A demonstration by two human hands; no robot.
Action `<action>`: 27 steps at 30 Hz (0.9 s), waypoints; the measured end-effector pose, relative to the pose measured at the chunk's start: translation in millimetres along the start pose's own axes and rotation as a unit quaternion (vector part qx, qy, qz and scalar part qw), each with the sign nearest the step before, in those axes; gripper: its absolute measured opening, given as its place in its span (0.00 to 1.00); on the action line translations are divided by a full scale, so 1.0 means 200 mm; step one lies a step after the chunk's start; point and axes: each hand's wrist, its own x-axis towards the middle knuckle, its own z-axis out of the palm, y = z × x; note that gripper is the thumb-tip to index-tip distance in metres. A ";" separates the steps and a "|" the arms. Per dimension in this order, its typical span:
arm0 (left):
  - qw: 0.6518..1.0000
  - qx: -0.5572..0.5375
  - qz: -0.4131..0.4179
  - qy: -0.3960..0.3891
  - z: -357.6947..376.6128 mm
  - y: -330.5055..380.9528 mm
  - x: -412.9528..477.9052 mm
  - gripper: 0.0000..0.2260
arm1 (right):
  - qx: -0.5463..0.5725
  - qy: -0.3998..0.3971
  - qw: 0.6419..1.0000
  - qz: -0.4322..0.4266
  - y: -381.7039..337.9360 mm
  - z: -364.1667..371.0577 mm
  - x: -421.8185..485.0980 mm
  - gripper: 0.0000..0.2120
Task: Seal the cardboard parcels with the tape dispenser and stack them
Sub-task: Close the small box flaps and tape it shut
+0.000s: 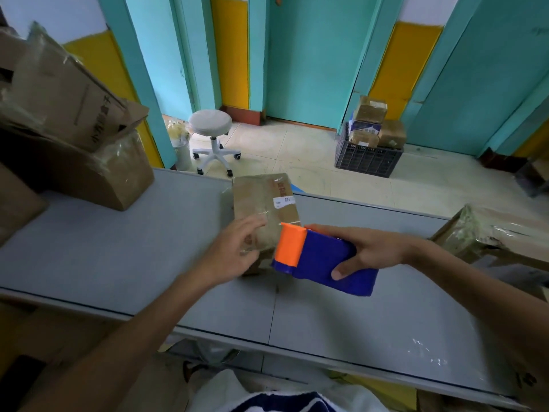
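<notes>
The parcel [264, 203] lies flat on the grey table [118, 248], its far end at the table's far edge, a white label near its far right corner and clear tape shining across its top.

The left hand [234, 251] rests on the parcel's near end with its fingers spread and nearly straight. It is blurred, so the finer grip is unclear. The right hand [368, 251] is clamped on the dispenser [320, 260], thumb on the near side and fingers over the far side of the blue body. The dispenser is just right of the parcel, with its orange nose over the parcel's near right corner. Whether the nose touches the cardboard cannot be told. The two hands are apart, with the orange nose between them.

Left of the parcel is a wide stretch of bare table, running to a stack of boxes [74, 144] well apart from it. Nearer than the parcel, bare table runs to the near edge, crossed by one seam. Right of the parcel, beyond the right arm, a taped box [490, 236] sits at the table's far edge.

Beyond the parcel, on the floor, stand a white stool [211, 123] and, further right, a dark crate [365, 159] with parcels piled on it.
</notes>
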 end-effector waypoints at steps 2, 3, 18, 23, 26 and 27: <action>0.980 -0.182 -0.081 -0.003 -0.01 0.12 0.00 0.16 | -0.002 -0.009 1.000 -0.008 -0.05 0.00 0.02 0.33; 0.958 -0.256 -0.126 -0.027 -0.01 0.15 0.00 0.13 | -0.001 -0.012 1.000 -0.015 -0.06 -0.01 0.04 0.33; 0.774 -0.560 -0.296 0.000 -0.06 0.12 -0.10 0.10 | 0.026 -0.036 0.998 -0.037 -0.18 -0.03 0.12 0.27; 0.770 -0.525 -0.362 0.002 -0.04 0.13 -0.09 0.05 | 0.013 -0.062 0.997 -0.038 -0.20 -0.02 0.16 0.25; 0.790 -0.494 -0.363 -0.007 -0.06 0.12 -0.09 0.06 | 0.005 -0.068 0.997 -0.037 -0.22 -0.03 0.18 0.24; 0.796 -0.486 -0.360 -0.009 -0.07 0.12 -0.09 0.06 | 0.001 -0.067 0.997 -0.039 -0.22 -0.03 0.19 0.25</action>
